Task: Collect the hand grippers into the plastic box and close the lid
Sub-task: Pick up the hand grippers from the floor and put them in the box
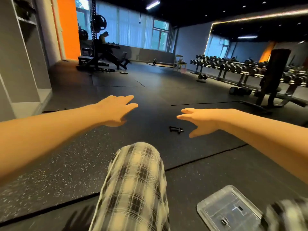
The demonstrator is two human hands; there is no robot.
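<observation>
Reaching out empty, fingers spread, the left hand [116, 112] and right hand [203, 121] flank the hand gripper [176, 130] on the floor mat [66, 164], probably to grab it; the plastic box [230, 209], blurred and perhaps open, sits nearer, right of it.

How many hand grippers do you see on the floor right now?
1: a black hand gripper on the floor mat, near the right hand, untouched. Dark shapes inside the plastic box are too unclear to count.
</observation>
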